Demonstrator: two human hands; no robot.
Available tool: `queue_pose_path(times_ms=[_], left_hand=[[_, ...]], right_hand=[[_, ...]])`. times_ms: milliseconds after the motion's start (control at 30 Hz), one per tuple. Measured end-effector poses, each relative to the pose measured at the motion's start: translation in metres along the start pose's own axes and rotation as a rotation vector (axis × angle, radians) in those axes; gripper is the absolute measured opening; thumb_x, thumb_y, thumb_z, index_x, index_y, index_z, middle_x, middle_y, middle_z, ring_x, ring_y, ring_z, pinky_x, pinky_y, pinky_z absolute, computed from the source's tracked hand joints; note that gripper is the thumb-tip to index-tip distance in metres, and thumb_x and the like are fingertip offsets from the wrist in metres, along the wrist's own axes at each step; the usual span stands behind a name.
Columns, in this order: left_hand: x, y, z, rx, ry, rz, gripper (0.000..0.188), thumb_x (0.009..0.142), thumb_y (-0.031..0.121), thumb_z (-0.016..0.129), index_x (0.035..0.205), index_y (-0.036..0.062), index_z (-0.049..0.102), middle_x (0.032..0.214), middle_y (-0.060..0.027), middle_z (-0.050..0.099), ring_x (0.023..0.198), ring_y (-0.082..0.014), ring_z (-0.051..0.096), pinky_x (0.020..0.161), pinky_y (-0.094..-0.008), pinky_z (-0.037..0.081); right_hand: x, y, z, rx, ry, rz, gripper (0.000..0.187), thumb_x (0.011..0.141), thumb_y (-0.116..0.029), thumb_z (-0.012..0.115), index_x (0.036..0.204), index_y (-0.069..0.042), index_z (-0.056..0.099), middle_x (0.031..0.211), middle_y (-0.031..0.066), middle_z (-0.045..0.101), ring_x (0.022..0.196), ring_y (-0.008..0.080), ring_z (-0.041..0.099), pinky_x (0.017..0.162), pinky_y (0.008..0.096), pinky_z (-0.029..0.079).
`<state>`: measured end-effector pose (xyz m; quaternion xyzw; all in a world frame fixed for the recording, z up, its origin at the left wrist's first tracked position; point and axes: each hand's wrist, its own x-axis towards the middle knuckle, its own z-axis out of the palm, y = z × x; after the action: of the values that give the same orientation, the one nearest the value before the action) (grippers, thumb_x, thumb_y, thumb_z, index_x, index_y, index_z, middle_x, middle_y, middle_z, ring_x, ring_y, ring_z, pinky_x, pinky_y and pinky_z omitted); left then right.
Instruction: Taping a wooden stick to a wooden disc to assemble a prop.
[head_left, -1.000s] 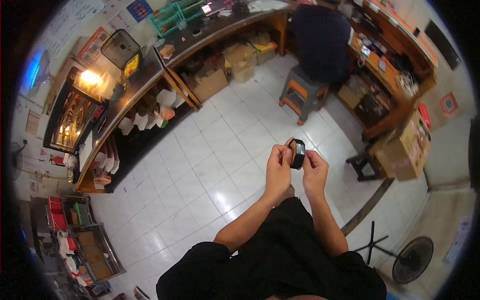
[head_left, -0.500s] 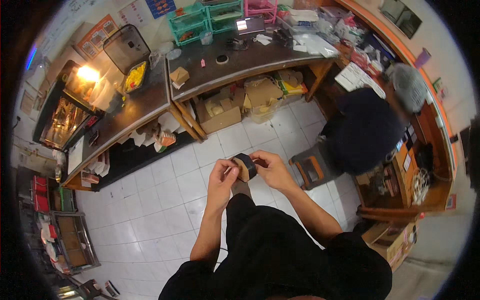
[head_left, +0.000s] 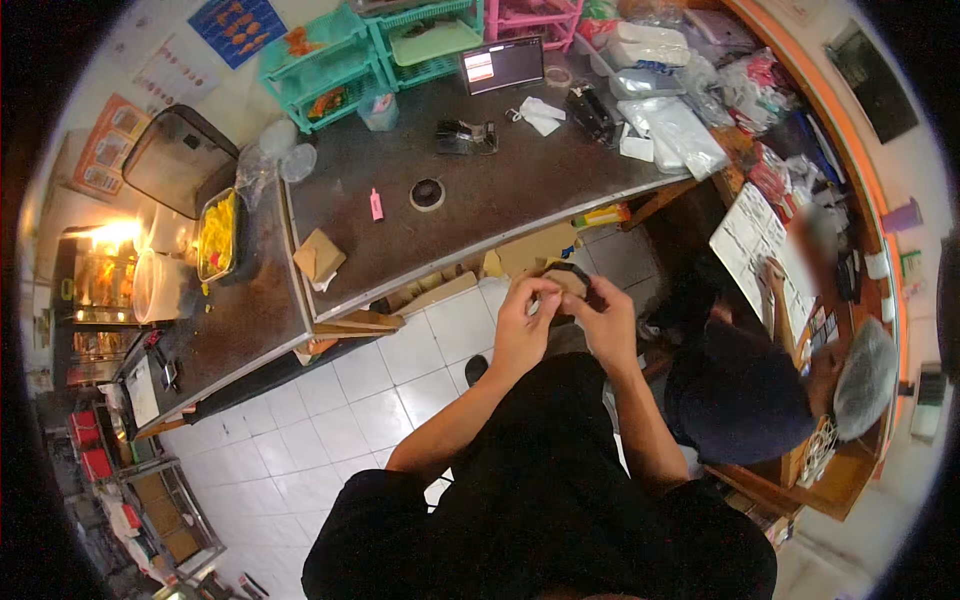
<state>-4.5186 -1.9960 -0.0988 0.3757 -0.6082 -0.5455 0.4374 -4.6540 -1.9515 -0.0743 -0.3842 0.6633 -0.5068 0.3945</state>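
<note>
In front of my body, above the counter's front edge, I hold a small roundish thing [head_left: 568,276] with a dark rim and a tan face; it looks like a roll of tape, though fingers cover much of it. The left side is gripped by my left hand [head_left: 526,326], its thumb and fingers pinched together at the tan face. Curled round the other side is my right hand [head_left: 608,318], thumb pressed against it. On the dark counter [head_left: 365,250] beyond lie a black round roll [head_left: 427,195], a pink marker [head_left: 376,205] and a brown paper box [head_left: 319,259].
A seated co-worker in dark clothes [head_left: 740,375] leans over white sheets [head_left: 752,245] at my right. Farther back stand a screen [head_left: 503,66], green tiered racks [head_left: 318,65] and plastic packs [head_left: 680,125]. At left are a yellow-filled tray [head_left: 218,235] and a lit display case [head_left: 100,285].
I have moved closer to the counter, and my view has turned. Both hands still grip the round thing, now tilted differently. The co-worker leans with one hand on the sheets.
</note>
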Motion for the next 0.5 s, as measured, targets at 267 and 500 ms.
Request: queue_pose_path(times_ms=[267,500], left_hand=[[0.223,-0.078,0.1,-0.32,0.036,-0.039,0.024,0.09,-0.004,0.06,0.109,0.0004,0.048,0.136,-0.0173,0.051,0.115,-0.0182,0.055,0.089,-0.0258,0.046],[0.427,-0.161,0.148,0.029,-0.014,-0.093,0.061,0.085,0.006,0.069,0.137,0.0053,0.036,0.143,-0.0194,0.043,0.132,-0.0305,0.044,0.105,-0.0404,0.041]], right_hand=[[0.252,0.026,-0.071,0.054,0.009,-0.029,0.029,0.083,-0.01,0.072,0.106,0.004,0.066,0.092,0.009,0.069,0.08,0.0122,0.062,0.071,0.0267,0.049],[0.471,0.065,-0.128,-0.364,0.312,-0.215,0.033,0.081,-0.016,0.074,0.106,0.002,0.066,0.093,0.0181,0.068,0.079,0.0281,0.066,0.072,0.0353,0.05]])
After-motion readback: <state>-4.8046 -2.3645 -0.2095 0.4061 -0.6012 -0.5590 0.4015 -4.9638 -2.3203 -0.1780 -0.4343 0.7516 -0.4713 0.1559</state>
